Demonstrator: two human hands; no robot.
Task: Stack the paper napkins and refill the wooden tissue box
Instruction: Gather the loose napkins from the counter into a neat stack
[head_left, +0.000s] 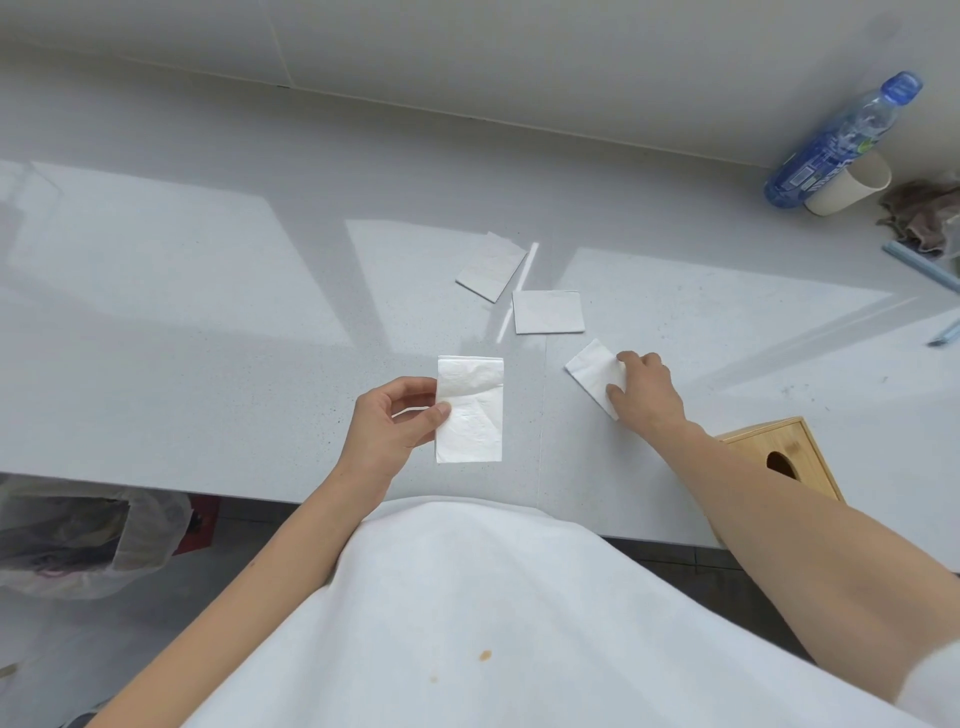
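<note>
My left hand pinches the left edge of a white folded napkin just above the grey counter. To its right, my right hand grips a second folded napkin that lies tilted on the counter, thumb and fingers closed on its near end. Two more folded napkins lie farther back: one flat, one tilted. The wooden tissue box stands at the counter's front right, partly hidden by my right forearm, its oval slot facing up.
At the back right a blue water bottle stands by a paper cup, with a crumpled brown cloth beside them. The counter edge runs near my body. Below on the left is a bin with a plastic bag.
</note>
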